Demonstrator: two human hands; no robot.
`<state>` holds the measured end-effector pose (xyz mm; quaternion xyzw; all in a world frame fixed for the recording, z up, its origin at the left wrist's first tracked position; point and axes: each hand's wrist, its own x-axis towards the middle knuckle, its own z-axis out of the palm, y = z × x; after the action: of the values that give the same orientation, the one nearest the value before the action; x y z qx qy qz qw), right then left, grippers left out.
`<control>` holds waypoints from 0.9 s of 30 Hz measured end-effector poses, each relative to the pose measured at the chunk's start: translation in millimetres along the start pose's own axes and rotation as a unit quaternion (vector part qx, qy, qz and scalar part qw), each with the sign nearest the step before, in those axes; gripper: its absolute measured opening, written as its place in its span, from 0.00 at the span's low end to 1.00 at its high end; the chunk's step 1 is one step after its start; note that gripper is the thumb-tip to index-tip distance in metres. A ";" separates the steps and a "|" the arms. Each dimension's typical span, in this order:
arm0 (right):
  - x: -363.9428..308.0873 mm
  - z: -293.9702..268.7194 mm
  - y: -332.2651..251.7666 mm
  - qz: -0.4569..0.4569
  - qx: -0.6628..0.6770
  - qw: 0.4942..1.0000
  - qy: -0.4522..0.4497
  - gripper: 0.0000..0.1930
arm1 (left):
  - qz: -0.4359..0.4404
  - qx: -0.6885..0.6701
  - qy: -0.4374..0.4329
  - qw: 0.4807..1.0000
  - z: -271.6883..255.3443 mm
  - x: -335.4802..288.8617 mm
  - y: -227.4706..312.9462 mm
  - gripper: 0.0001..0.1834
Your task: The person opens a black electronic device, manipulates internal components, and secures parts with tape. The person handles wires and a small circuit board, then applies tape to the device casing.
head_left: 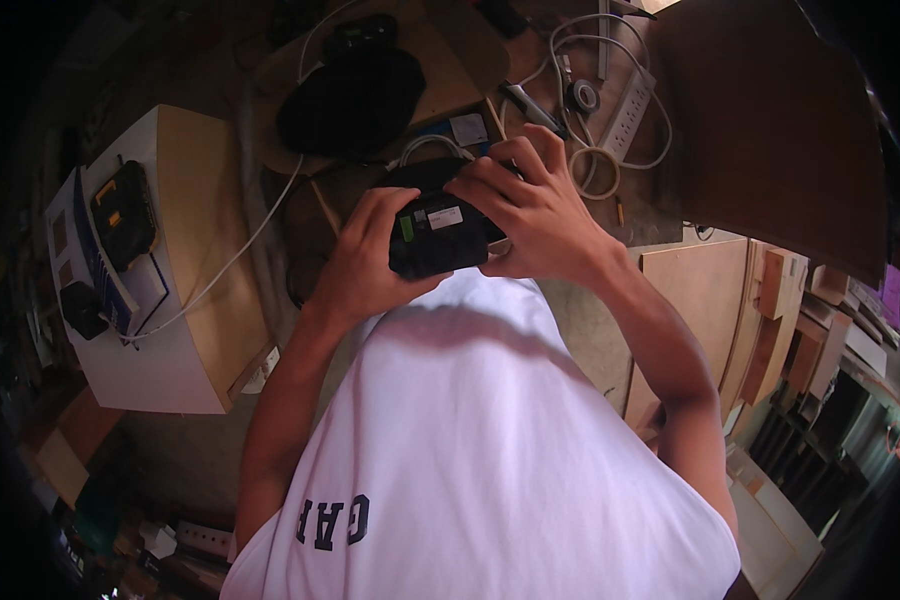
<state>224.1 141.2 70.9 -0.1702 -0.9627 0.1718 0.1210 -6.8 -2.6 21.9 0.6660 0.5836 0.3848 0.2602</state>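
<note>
In front of my chest I hold a black boxy device (438,248) with a white label and a small green sticker on its face. My left hand (358,255) is closed around its left side, thumb and fingers on opposite edges. My right hand (542,215) grips the right side, its fingers bent over the top edge and its thumb low near the bottom. The right part of the device is hidden behind these fingers. Just beyond it, a bundle of pale cable (432,142) lies in an open box.
At left stands a white-topped wooden cabinet (195,370) carrying a black and yellow case (125,215) and a blue flat box (107,262). Beyond my right hand are a power strip (630,122), a grey tape roll (582,97) and a beige ring (594,190). A dark panel (770,130) rises at far right.
</note>
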 end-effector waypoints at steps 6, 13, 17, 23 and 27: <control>-6.5 5.3 3.0 0.001 0.002 1.000 0.004 0.47 | 0.036 0.021 0.012 0.999 1.3 0.6 3.7 0.51; -3.4 6.9 9.2 0.008 -0.001 1.000 -0.022 0.48 | 0.038 0.022 0.011 0.999 6.9 5.0 0.6 0.49; -2.6 8.6 11.2 0.010 0.002 1.000 -0.023 0.48 | 0.034 0.014 0.018 0.999 8.0 5.8 -0.1 0.49; 1.3 7.0 13.4 0.006 0.010 0.999 -0.038 0.48 | 0.028 0.012 0.032 0.999 9.4 4.2 -1.4 0.49; -0.3 10.1 18.9 0.007 0.022 0.999 -0.039 0.48 | 0.027 0.025 0.029 0.999 6.8 5.5 -0.8 0.47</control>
<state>226.9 154.9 54.6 -0.1669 -0.9615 0.2006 0.0862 -1.5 3.6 18.5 0.6764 0.5824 0.3958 0.2162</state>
